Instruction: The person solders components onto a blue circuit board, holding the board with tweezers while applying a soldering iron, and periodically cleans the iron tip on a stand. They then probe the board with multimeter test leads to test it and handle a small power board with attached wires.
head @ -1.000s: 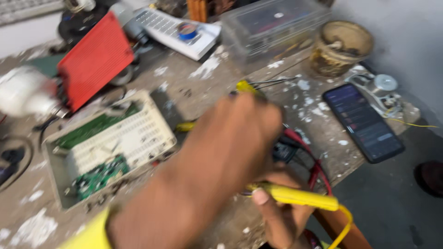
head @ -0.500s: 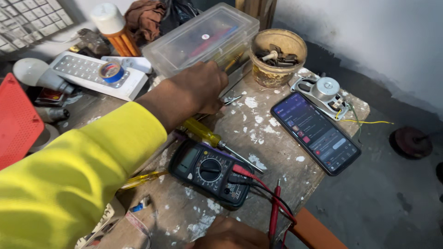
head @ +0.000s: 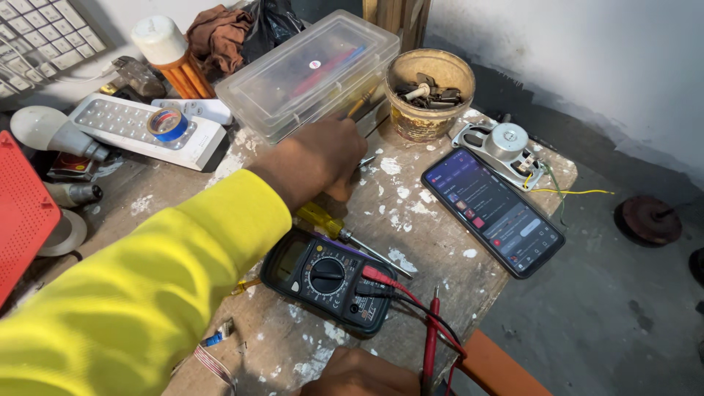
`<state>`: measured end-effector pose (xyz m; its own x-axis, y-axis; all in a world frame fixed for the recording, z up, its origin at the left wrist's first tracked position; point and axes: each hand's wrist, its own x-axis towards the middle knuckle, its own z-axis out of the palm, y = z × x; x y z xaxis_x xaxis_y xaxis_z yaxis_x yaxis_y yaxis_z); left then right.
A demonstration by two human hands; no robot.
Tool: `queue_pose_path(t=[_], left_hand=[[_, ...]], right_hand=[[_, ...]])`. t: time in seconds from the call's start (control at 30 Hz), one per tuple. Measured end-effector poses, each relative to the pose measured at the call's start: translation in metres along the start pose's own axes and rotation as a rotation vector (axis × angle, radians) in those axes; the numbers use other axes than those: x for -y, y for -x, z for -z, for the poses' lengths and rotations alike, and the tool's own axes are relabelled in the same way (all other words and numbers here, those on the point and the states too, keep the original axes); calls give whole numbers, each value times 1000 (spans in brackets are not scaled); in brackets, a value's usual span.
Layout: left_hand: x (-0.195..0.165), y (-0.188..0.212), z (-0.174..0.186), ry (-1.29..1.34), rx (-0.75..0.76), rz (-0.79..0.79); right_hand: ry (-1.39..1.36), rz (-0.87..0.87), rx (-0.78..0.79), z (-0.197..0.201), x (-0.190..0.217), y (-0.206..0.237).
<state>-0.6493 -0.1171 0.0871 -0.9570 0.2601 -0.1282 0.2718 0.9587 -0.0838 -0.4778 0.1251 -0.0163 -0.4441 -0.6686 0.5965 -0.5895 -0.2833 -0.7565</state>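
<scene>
My left hand, on a yellow-sleeved arm, reaches across the bench with its fingers curled down beside a clear plastic box. An orange-handled tool leans by the fingertips and a small metal tip pokes out beside them; whether the hand grips anything is hidden. Only the top of my right hand shows at the bottom edge, closed around a red test probe held upright. A black multimeter lies between the hands, with red and black leads plugged in. A yellow-handled screwdriver lies next to it.
A lit phone lies at the right, near the bench edge. Behind it are a small speaker and a tub of metal parts. A white lamp panel with blue tape, a bulb and a red case sit at the left.
The view has swung right from the opened white housing to the multimeter and box. My left hand has reached out to the box and stays there. The yellow-handled tool has left my right hand.
</scene>
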Motion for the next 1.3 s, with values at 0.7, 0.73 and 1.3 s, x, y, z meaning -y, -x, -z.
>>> queue_pose_path(t=[0.7, 0.73, 1.3], left_hand=[[-150, 381, 34, 661, -953, 1014], [-174, 406, 27, 671, -1025, 1112], [-327, 546, -105, 832, -1728, 1714]], right_hand=[[-199, -28, -312, -36, 36, 9], [-252, -115, -330, -37, 39, 11], [96, -5, 680, -66, 73, 12]])
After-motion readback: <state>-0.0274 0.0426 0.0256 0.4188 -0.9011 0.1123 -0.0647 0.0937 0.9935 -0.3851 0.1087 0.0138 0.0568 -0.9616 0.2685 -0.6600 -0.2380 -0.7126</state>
